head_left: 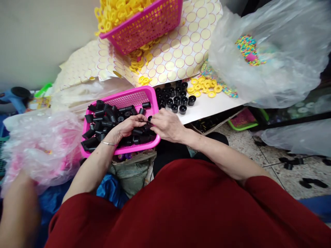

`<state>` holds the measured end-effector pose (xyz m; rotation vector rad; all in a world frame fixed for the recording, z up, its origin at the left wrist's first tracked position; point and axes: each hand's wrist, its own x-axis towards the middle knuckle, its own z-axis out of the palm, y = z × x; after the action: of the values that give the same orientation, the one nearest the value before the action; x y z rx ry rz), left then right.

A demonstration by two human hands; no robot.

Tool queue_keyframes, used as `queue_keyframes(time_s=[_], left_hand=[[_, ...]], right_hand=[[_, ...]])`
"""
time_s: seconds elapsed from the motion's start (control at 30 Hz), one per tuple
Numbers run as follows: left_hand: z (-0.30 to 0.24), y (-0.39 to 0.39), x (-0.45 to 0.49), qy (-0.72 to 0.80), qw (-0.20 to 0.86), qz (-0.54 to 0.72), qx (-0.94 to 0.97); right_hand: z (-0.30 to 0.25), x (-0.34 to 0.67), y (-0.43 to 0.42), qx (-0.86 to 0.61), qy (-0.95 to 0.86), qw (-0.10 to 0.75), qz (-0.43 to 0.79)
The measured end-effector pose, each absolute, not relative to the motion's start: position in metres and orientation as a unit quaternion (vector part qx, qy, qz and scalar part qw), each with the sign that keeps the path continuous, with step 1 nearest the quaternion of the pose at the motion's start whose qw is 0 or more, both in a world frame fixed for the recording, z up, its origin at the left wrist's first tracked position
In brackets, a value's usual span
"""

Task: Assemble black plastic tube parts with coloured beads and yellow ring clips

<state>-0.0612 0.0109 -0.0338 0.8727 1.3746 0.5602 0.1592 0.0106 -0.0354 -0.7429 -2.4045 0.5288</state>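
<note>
Over the right end of a pink basket (152,94) my two hands meet. A small round black plastic piece (150,119) shows between their fingertips. My left hand (132,124) is closed in a pinch at its left side. My right hand (167,124) closes on it from the right, and its fingers partly hide the piece. Short black tubes (103,120) fill much of the basket below my left hand. Just beyond my right hand, several black round caps (177,100) stand on the white tabletop (207,112).
Yellow rings (204,86) lie right of the caps. Behind, a pink basket heaped with yellow parts (121,13) rests on sheets of round stickers (178,53). Plastic bags hold coloured beads (248,50) at right and pink items (64,151) at left. Another person's blurred arm (20,210) shows lower left.
</note>
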Motion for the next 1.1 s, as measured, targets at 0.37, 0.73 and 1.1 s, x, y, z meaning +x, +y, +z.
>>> queue_keyframes(time_s=[0.37, 0.73, 1.1], left_hand=[[-0.047, 0.018, -0.069, 0.61, 0.659, 0.254, 0.359], [0.022, -0.013, -0.02, 0.514, 0.583, 0.471, 0.418], [-0.002, -0.04, 0.094, 0.438, 0.663, 0.458, 0.398]], right_hand=[[-0.031, 0.091, 0.028, -0.249, -0.923, 0.144, 0.256], [-0.028, 0.195, 0.005, -0.242, -0.469, 0.507, 0.682], [-0.031, 0.252, -0.035, -0.237, -0.294, 0.611, 0.696]])
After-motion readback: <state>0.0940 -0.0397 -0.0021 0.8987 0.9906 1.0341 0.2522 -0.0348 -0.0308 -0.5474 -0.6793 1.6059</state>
